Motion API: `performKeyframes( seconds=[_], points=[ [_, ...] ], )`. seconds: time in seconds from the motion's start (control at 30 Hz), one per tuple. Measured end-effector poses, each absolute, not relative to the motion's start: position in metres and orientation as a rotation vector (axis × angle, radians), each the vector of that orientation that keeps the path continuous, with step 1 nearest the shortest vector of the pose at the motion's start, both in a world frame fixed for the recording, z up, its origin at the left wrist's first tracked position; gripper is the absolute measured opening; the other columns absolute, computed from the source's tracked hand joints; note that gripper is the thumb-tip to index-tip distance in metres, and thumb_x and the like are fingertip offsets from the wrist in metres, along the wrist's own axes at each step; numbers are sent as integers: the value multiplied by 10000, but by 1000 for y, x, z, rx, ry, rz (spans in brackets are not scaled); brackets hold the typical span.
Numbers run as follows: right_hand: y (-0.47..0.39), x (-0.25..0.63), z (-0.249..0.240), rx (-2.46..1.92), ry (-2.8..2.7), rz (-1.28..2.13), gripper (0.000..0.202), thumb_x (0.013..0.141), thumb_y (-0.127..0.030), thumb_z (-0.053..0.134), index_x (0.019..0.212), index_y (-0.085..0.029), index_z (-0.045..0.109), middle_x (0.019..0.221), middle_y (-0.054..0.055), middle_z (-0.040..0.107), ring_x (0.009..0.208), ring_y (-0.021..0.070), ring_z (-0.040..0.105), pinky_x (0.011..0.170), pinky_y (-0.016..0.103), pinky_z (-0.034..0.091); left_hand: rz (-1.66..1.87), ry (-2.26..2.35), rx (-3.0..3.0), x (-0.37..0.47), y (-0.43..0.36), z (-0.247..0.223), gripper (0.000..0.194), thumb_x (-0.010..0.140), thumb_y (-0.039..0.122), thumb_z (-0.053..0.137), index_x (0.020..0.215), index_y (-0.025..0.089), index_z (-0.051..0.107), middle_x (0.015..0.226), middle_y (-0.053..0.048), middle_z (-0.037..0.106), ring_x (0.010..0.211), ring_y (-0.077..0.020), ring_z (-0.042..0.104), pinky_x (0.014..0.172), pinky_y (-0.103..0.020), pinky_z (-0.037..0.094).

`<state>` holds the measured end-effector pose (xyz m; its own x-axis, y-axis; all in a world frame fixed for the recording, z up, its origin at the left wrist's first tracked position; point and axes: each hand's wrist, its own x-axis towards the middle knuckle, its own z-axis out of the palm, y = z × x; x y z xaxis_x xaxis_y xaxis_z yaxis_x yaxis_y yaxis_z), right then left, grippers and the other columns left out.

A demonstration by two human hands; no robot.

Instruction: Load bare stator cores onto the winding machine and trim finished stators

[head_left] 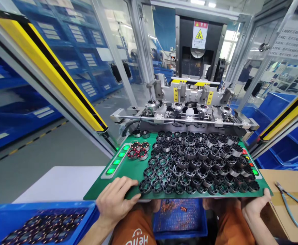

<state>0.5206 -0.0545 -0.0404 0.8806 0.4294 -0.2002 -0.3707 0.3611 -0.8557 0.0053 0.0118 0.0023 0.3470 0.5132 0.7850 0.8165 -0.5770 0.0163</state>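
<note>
My left hand lies at the front left edge of a green worktop. Its fingers stretch over the surface with the thumb apart, and nothing is in it. Just beyond the fingertips begins a wide block of black-and-silver stator cores, stacked in places. Four rings wound with copper wire sit left of that block. My right hand touches the worktop's front right corner, thumb at the edge; its other fingers are hidden.
Behind the worktop stands a machine with a row of stations. Yellow safety bars flank both sides. Blue bins hold wound parts at lower left and scraps below. Pliers lie on a cardboard box.
</note>
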Motion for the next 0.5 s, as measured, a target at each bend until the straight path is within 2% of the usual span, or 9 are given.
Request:
performKeyframes(
  seconds=[0.5],
  points=[
    [-51, 519, -38, -1043, -102, 469, 707, 812, -729, 613, 1315, -250, 743, 1362, 69, 784, 1278, 353, 728, 1013, 572, 673, -1068, -1158, -2237, 5, 13, 1, 554, 1153, 675, 391, 1014, 213, 663, 868, -48, 691, 793, -222, 604, 740, -340, 439]
  ],
)
